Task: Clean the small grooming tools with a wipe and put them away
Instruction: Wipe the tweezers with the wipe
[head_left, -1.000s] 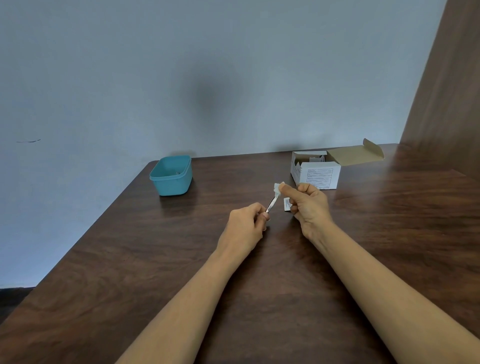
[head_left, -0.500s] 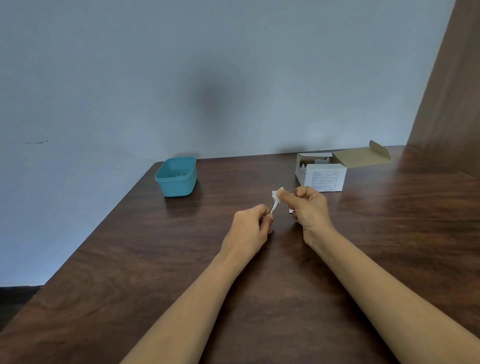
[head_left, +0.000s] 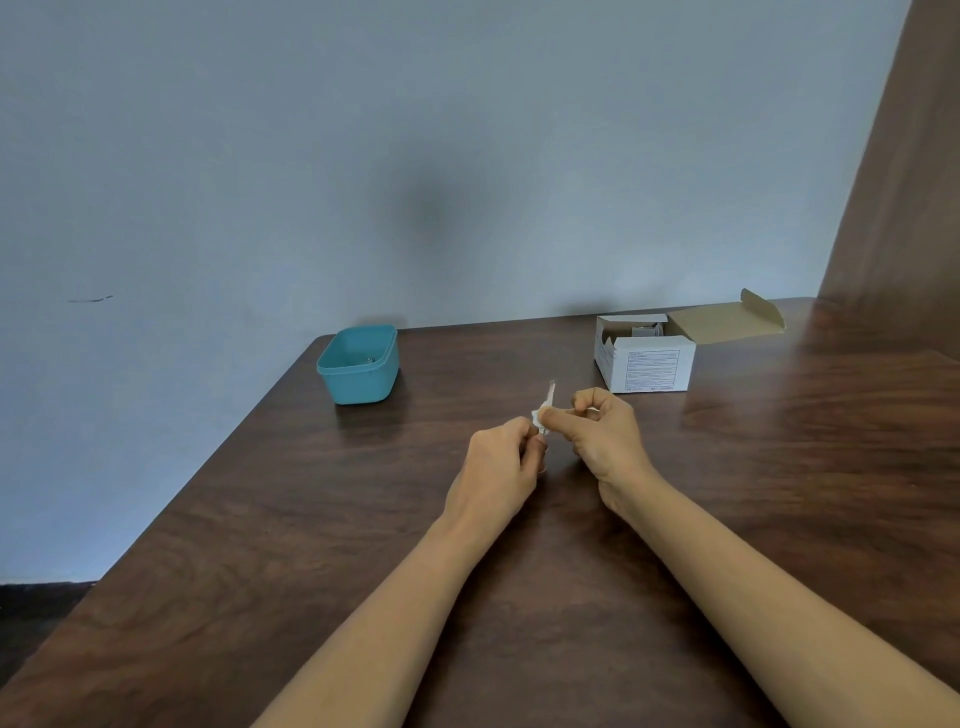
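Note:
My left hand (head_left: 501, 462) pinches the lower end of a thin metal grooming tool (head_left: 549, 395) that points up and away from me. A small white wipe (head_left: 538, 414) is folded around the tool low on its shaft, just above my left fingers, and my right hand (head_left: 605, 441) squeezes it there with thumb and forefinger. The tool's tip sticks out bare above the wipe. Both hands hover over the middle of the dark wooden table (head_left: 311, 545).
A teal plastic tub (head_left: 358, 370) stands at the table's far left corner with a small metal item inside. An open white cardboard box (head_left: 647, 358) of wipe sachets sits at the back right, its flap lying open. A brown wooden panel (head_left: 904, 182) rises at the right.
My right hand has slid the wipe down the tool from its tip toward my left fingers, baring the tip. The view has shifted slightly left.

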